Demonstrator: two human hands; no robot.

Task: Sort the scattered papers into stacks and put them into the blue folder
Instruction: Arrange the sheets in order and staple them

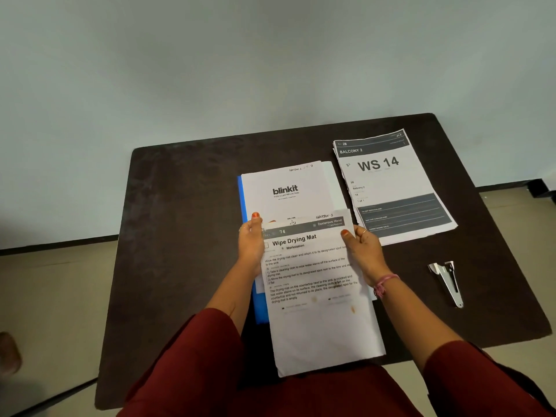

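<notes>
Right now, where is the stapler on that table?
In the head view the stapler lies alone on the dark table, toward its right side, below the WS 14 paper stack and to the right of the person's right hand.

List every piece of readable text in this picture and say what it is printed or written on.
"Wipe Drying Mat", "74", "Workstation", "Dexterous Hand", handwritten "SECTION - 1": the held stack, gripped by left hand and right hand; its body text is only partly legible.
"blinkit", "India's Last Minute App": sheet on the blue folder; its handwritten corner note is blurred.
"BALCONY 2", "WS 14", "2B", "1 of 1": right stack; its dark-band lines are too small.
</notes>
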